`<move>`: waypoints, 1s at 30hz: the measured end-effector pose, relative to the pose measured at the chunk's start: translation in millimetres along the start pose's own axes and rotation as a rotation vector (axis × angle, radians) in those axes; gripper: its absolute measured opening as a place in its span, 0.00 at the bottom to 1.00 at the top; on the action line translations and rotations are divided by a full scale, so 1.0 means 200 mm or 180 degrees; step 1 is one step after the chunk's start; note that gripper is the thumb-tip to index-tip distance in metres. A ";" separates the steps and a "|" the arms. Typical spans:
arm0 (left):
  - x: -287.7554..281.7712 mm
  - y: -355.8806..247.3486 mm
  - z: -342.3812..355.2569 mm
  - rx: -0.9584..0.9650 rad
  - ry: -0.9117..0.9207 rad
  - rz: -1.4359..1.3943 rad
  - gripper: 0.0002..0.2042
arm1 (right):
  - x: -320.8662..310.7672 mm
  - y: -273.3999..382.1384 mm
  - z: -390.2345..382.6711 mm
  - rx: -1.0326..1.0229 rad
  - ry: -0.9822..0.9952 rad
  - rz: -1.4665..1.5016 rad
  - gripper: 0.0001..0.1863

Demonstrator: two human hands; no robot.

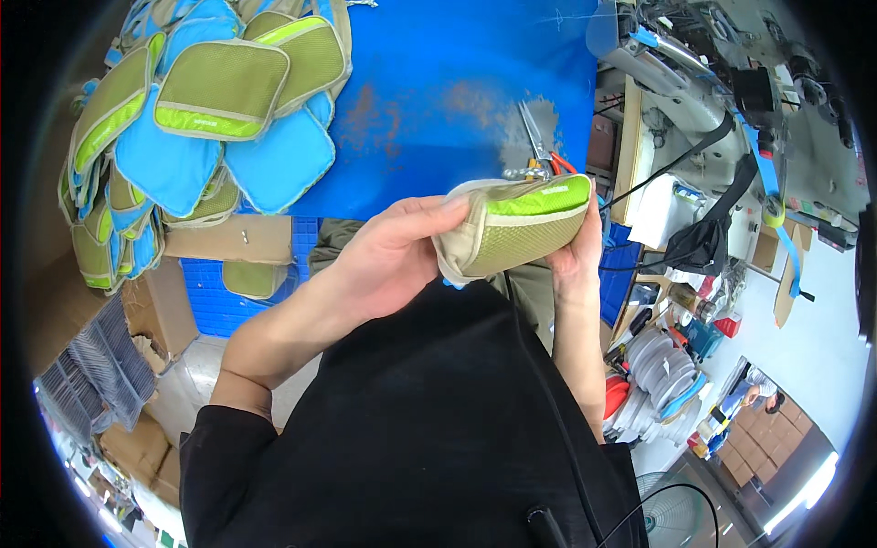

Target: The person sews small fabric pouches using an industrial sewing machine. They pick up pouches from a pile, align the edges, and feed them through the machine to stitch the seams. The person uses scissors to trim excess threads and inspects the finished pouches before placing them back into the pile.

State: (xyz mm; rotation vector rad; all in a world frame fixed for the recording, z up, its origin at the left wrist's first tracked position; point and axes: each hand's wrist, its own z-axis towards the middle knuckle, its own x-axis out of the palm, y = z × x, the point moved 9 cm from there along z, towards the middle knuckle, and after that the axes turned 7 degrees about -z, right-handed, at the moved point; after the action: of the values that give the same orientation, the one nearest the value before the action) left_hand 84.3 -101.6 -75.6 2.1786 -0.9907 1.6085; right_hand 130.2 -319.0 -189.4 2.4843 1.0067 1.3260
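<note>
At the far left, a heap of flat green mesh and blue fabric pouches [196, 119] lies piled on the blue table [457, 82], some overlapping and hanging past its left edge. Just below the heap, a cardboard box [242, 239] sits against a blue plastic crate [215, 306], with one more green pouch [254, 278] resting at the crate's top.

Near the middle, the left hand [388, 260] comes in from the lower left, its fingers closed on the left end of a green mesh pouch with beige trim [516, 233], thumb on the top edge. The pouch is held in the air in front of the person's chest, above the black apron [429, 420], near the front edge of the table, tilted so its bright green band faces up and to the right.

The right hand [575, 251] clamps the pouch's right end, fingers wrapped behind it and the thumb side at the near corner.

Just beyond the pouch, a pair of scissors with orange handles [539, 151] lies on the table on a worn grey patch. Farther right stands a sewing machine [703, 100] with blue tape on it, and a black strap [703, 237] hangs down beside it. At the lower right, a stack of pale discs [653, 365] stands near the floor.
</note>
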 end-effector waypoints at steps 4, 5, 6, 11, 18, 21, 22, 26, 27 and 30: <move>0.00 -0.01 -0.01 0.0045 0.0052 -0.0028 0.21 | 0.06 0.00 -0.02 -0.0065 -0.0140 -0.0219 0.27; 0.00 -0.02 -0.01 0.0076 0.0072 -0.0005 0.20 | 0.06 0.01 -0.02 -0.0087 -0.0143 -0.0183 0.27; 0.00 -0.03 -0.01 0.0106 0.0093 0.0019 0.20 | 0.06 0.02 -0.03 -0.0110 -0.0146 -0.0145 0.27; -0.09 -0.18 0.00 0.0522 -0.0253 0.1133 0.14 | 0.13 0.13 -0.12 -0.0669 -0.0260 -0.0807 0.26; -0.32 -0.55 -0.05 0.2347 -0.1543 0.3508 0.07 | 0.46 0.19 -0.35 -0.0800 0.0892 -0.1485 0.13; -0.29 -0.55 -0.04 0.2419 -0.1549 0.3811 0.07 | 0.46 0.22 -0.33 -0.1175 0.0699 -0.1679 0.12; -0.28 -0.55 -0.04 0.2362 -0.1445 0.3963 0.08 | 0.50 0.24 -0.34 -0.1246 0.0601 -0.1714 0.12; 0.04 -0.49 0.06 0.2294 -0.0370 0.4179 0.14 | 0.60 0.21 -0.38 -0.0868 0.1036 -0.2375 0.12; 0.14 -0.45 0.12 0.2028 0.0012 0.3992 0.14 | 0.64 0.20 -0.40 -0.0777 0.1172 -0.2526 0.12; 0.29 -0.32 0.27 0.0841 0.0769 0.3399 0.15 | 0.74 0.11 -0.40 -0.0550 0.1547 -0.2813 0.12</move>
State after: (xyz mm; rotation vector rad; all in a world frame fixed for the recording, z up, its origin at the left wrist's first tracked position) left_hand 175.4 -107.3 -29.3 1.5284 -2.1541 2.4425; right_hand 134.8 -257.4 -30.6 1.2878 1.7048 1.5681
